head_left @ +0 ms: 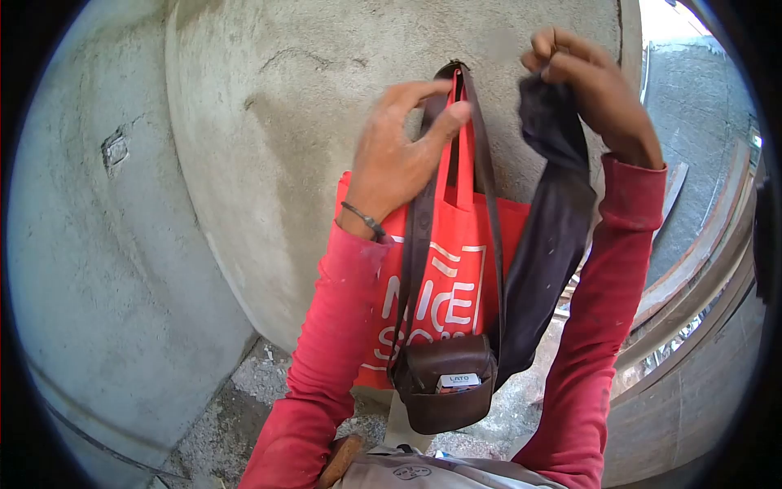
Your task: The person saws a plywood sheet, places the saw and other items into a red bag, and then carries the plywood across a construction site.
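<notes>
A red tote bag (432, 220) with white lettering hangs by its handles against the wall. In front of it a small brown shoulder bag (446, 416) hangs on a long dark strap (490, 204), with a small white box marked "LATO" (459, 380) in its front pocket. My left hand (395, 155) is at the top of the straps, thumb and fingers apart on either side of them. My right hand (599, 90) pinches the upper end of a long dark cloth (554, 220), perhaps a garment, which drapes down beside the tote. What bears the straps is mostly hidden.
A rough concrete wall (269, 163) stands behind the bags, with another wall (98, 236) at the left. Rubble (244, 407) lies on the ground below. At the right, curved boards (692, 285) edge an opening to a grey surface outside.
</notes>
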Action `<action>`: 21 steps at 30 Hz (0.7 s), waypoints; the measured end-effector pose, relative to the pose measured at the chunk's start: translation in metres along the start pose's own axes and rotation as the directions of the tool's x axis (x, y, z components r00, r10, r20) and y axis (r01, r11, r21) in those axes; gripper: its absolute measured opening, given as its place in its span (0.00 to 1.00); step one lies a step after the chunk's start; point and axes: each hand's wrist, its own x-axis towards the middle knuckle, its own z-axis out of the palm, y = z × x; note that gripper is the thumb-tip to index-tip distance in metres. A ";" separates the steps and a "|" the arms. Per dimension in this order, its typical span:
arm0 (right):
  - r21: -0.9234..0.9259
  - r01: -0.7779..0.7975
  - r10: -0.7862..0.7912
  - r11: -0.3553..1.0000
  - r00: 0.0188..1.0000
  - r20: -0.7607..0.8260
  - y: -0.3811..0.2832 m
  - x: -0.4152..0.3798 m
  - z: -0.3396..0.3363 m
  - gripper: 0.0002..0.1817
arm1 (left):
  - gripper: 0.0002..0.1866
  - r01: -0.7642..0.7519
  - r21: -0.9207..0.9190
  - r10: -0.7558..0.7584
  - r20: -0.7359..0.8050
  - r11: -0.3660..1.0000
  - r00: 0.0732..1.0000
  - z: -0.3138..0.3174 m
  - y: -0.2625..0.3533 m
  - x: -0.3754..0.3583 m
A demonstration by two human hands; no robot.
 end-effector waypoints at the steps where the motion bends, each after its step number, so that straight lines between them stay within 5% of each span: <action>1: 0.295 0.039 -0.068 0.955 0.994 0.088 -0.012 0.003 -0.001 0.06 | 0.18 0.229 -0.429 -0.151 0.208 0.874 0.966 -0.002 0.019 0.005; 2: 0.347 0.043 -0.094 0.937 0.987 0.131 -0.024 0.012 0.001 0.06 | 0.19 0.473 -0.702 -0.181 0.451 0.532 0.874 -0.002 0.029 0.009; 4: 0.495 0.022 -0.134 0.869 0.972 0.191 -0.034 0.029 -0.001 0.06 | 0.19 0.449 -0.745 -0.128 0.449 0.493 0.884 0.001 0.034 0.019; 6: 0.388 0.020 -0.072 0.922 0.990 0.119 -0.042 0.036 -0.008 0.07 | 0.19 0.378 -0.845 -0.129 0.357 0.378 0.925 0.004 0.035 0.038; 7: 0.282 0.002 -0.017 0.960 0.999 0.050 -0.046 0.039 -0.011 0.08 | 0.16 0.439 -0.894 -0.158 0.422 0.090 0.892 -0.001 0.034 0.047; 9: 0.309 0.046 -0.043 0.950 0.999 -0.018 -0.034 0.050 -0.016 0.09 | 0.14 0.504 -0.850 -0.276 0.453 0.153 0.848 -0.012 0.024 0.062; 11: 0.009 0.163 -0.163 0.987 0.986 -0.035 -0.016 0.066 -0.023 0.06 | 0.15 0.340 -0.723 -0.360 0.135 0.602 0.923 0.004 0.008 0.072; 13: -0.387 0.286 -0.367 0.877 0.917 -0.155 0.012 0.082 -0.014 0.03 | 0.13 0.324 -0.448 -0.388 -0.056 0.833 0.920 0.017 -0.011 0.082; 14: -0.300 0.270 -0.333 0.915 0.925 -0.185 0.025 0.084 -0.003 0.04 | 0.12 0.329 -0.244 -0.364 -0.116 0.912 0.924 0.024 -0.022 0.084; 15: -0.626 0.130 -0.352 0.769 0.903 -0.245 0.033 0.086 0.013 0.08 | 0.11 0.322 -0.037 -0.323 -0.167 0.946 0.931 0.034 -0.035 0.083; 16: -0.859 0.025 -0.284 0.512 0.948 -0.141 0.047 0.088 0.025 0.08 | 0.11 0.277 0.058 -0.261 -0.197 0.959 0.945 0.049 -0.054 0.073; 17: -0.916 0.059 -0.438 0.398 0.889 -0.133 0.064 0.081 0.040 0.08 | 0.11 0.230 0.147 -0.195 -0.221 0.962 0.956 0.064 -0.073 0.059; 21: -0.936 0.072 -0.434 0.344 0.896 -0.091 0.084 0.027 0.088 0.08 | 0.12 0.132 0.134 -0.124 -0.065 0.982 0.990 0.070 -0.134 0.006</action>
